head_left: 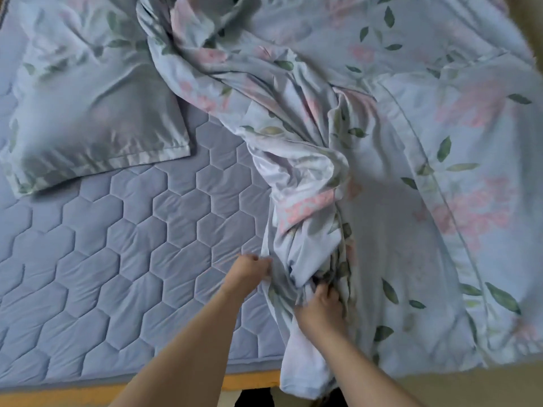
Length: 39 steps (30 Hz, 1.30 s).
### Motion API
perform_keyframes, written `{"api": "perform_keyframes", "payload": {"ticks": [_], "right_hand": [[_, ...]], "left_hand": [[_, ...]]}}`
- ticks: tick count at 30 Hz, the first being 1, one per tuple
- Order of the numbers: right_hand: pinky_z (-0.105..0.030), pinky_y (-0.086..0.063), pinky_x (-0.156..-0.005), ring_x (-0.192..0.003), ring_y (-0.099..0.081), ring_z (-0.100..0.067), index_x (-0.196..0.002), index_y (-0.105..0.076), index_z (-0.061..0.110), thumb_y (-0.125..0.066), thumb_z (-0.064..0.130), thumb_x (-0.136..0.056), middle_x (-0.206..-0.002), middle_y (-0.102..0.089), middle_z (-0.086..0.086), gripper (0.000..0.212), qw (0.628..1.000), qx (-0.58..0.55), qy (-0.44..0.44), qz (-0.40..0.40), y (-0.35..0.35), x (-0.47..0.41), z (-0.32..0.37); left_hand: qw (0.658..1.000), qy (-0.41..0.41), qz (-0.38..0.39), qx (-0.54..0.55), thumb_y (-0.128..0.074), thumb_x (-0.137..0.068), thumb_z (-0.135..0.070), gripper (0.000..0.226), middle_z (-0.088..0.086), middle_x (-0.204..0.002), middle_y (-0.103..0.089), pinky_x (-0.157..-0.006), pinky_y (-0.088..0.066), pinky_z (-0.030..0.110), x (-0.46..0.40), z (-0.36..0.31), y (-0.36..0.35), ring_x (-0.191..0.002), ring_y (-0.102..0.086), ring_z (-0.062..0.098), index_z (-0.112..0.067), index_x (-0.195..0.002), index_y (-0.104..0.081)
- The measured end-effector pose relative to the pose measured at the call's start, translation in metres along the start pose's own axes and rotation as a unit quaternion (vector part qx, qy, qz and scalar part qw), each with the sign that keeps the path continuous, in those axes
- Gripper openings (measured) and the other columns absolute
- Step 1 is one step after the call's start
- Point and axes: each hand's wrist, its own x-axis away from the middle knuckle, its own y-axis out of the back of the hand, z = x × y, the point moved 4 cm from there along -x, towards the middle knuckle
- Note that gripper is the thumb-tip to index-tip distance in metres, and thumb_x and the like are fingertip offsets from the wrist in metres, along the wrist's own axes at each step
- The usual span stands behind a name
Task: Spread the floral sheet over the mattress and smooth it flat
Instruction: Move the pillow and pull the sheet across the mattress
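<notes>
Underneath, quilted mattress [123,230] lies half bare beside bunched floral sheet [308,160].

Both bare forearms reach forward from the bottom edge, side by side and angled slightly toward each other. The left hand [252,268] lies a little farther out than the right, wrist straight, back of the hand up, its fingers curled and pinching the sheet [299,218] edge just beyond its knuckles. The right hand [321,308] sits nearer the body and just to the right of the left, apart from it, back of the hand up, fingers bent down into a bunched fold that they grip. Motion blur softens both hands, so single fingertips cannot be told.
</notes>
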Motion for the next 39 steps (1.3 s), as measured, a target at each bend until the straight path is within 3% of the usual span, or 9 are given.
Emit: {"api": "perform_keyframes", "payload": {"ticks": [5, 9, 15, 19, 22, 24, 27, 32, 39], "right_hand": [[-0.043, -0.036, -0.099, -0.125, -0.044, -0.027, -0.129, -0.048, 0.021, -0.046, 0.046, -0.093, -0.131, -0.049, -0.004, 0.044, 0.985, 0.163, 0.030, -0.040, -0.020, -0.032, -0.017], [-0.039, -0.039, -0.098, -0.115, -0.054, -0.028, -0.109, -0.062, 0.019, -0.042, 0.030, -0.095, -0.117, -0.061, -0.003, 0.027, 0.994, 0.099, 0.025, -0.036, -0.005, -0.013, -0.010], [-0.027, -0.039, -0.062, -0.080, -0.054, -0.026, -0.100, -0.064, 0.010, -0.043, 0.013, -0.094, -0.092, -0.054, -0.007, 0.023, 0.994, 0.013, 0.091, 0.064, 0.045, 0.080, 0.034], [-0.028, -0.033, -0.061, -0.077, -0.049, -0.025, -0.062, -0.055, 0.014, -0.046, 0.002, -0.086, -0.091, -0.047, -0.008, 0.028, 0.989, 0.023, 0.144, 0.038, 0.081, 0.147, 0.062], [-0.030, -0.037, -0.063, -0.080, -0.051, -0.024, -0.050, -0.051, 0.014, -0.053, -0.006, -0.076, -0.088, -0.048, -0.004, 0.033, 0.983, 0.023, 0.169, 0.063, 0.095, 0.188, 0.073], [-0.031, -0.043, -0.072, -0.085, -0.053, -0.024, -0.051, -0.056, 0.017, -0.058, -0.007, -0.070, -0.085, -0.047, 0.000, 0.031, 0.979, 0.027, 0.182, 0.089, 0.099, 0.213, 0.073], [-0.024, -0.041, -0.071, -0.094, -0.055, -0.022, -0.086, -0.064, 0.013, -0.052, -0.002, -0.080, -0.097, -0.052, 0.001, 0.020, 0.979, 0.040, 0.174, 0.096, 0.102, 0.238, 0.057], [-0.020, -0.047, -0.073, -0.100, -0.059, -0.024, -0.091, -0.062, 0.005, -0.043, -0.002, -0.084, -0.113, -0.062, -0.017, 0.021, 0.972, 0.038, 0.187, 0.138, 0.138, 0.272, 0.027], [-0.024, -0.044, -0.060, -0.066, -0.058, -0.015, -0.054, -0.069, 0.021, -0.044, 0.001, -0.072, -0.060, -0.067, 0.003, 0.037, 0.968, -0.118, 0.191, 0.115, 0.196, 0.261, -0.002]], "left_hand": [[0.996, -0.016, -0.010, -0.083, -0.047, -0.088, -0.011, 0.011, 0.003, -0.075, -0.053, -0.063, -0.037, 0.028, -0.040, 0.039, -0.036, -0.072, -0.051, 0.023, -0.011, -0.077, -0.048], [0.999, 0.012, -0.023, -0.048, -0.044, -0.088, -0.009, 0.011, 0.003, -0.086, -0.058, -0.070, -0.040, 0.029, -0.008, 0.068, -0.005, -0.083, -0.054, 0.024, -0.010, -0.090, -0.055], [0.976, 0.172, 0.004, -0.131, -0.042, -0.097, -0.007, 0.029, 0.013, -0.117, -0.063, -0.084, -0.049, 0.035, 0.113, 0.145, 0.078, -0.107, -0.060, 0.029, -0.002, -0.121, -0.058], [0.958, 0.271, -0.041, -0.083, -0.044, -0.095, -0.012, 0.025, 0.015, -0.086, -0.060, -0.065, -0.046, 0.033, 0.206, 0.177, 0.121, -0.074, -0.059, 0.029, 0.004, -0.110, -0.057], [0.959, 0.232, -0.129, -0.096, -0.049, -0.088, -0.023, 0.041, 0.017, -0.124, -0.052, -0.092, -0.041, 0.040, 0.236, 0.158, 0.138, -0.112, -0.051, 0.036, -0.008, -0.125, -0.045], [0.978, 0.154, -0.140, -0.007, -0.051, -0.086, -0.026, 0.041, 0.013, -0.121, -0.054, -0.090, -0.042, 0.037, 0.249, 0.120, 0.137, -0.111, -0.051, 0.033, -0.014, -0.125, -0.046], [0.976, 0.070, -0.055, 0.201, -0.054, -0.084, -0.024, 0.017, 0.005, -0.075, -0.046, -0.056, -0.033, 0.025, 0.262, 0.050, 0.123, -0.063, -0.045, 0.017, -0.013, -0.096, -0.051], [0.945, 0.084, -0.034, 0.315, -0.061, -0.091, -0.035, 0.035, 0.005, -0.083, -0.051, -0.048, -0.037, 0.025, 0.266, 0.001, 0.081, -0.062, -0.045, 0.017, -0.011, -0.113, -0.049], [0.881, 0.176, 0.109, 0.426, -0.042, -0.095, -0.036, 0.035, 0.012, -0.087, -0.055, -0.079, -0.047, 0.036, 0.288, 0.007, -0.016, -0.075, -0.052, 0.026, -0.009, -0.108, -0.058]]}}
